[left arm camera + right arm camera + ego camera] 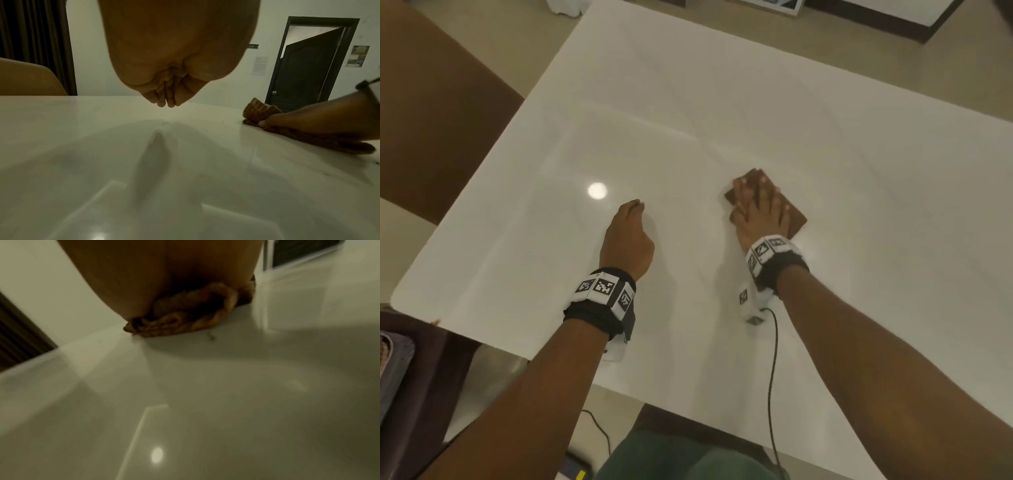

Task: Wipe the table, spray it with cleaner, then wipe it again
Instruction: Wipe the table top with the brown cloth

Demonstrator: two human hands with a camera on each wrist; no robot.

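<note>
A glossy white table (688, 102) fills the head view. A folded brown waffle cloth (796, 217) lies right of its middle. My right hand (756, 202) presses flat on the cloth with its fingers spread. In the left wrist view one fold of the cloth (255, 110) stands up beyond my right hand (308, 116). The right wrist view shows the bunched cloth (185, 318) under the palm. My left hand (635, 205) hovers just over the table, left of the cloth. Its fingertips (166, 102) are drawn together against the thumb, with nothing visible between them.
A brown chair back (431, 120) stands at the table's left side. A green seat (671, 455) is at the near edge. A black cable (772, 377) trails from my right wrist across the table. Small dark specks (211, 337) lie by the cloth. A dark door (304, 69) stands open beyond.
</note>
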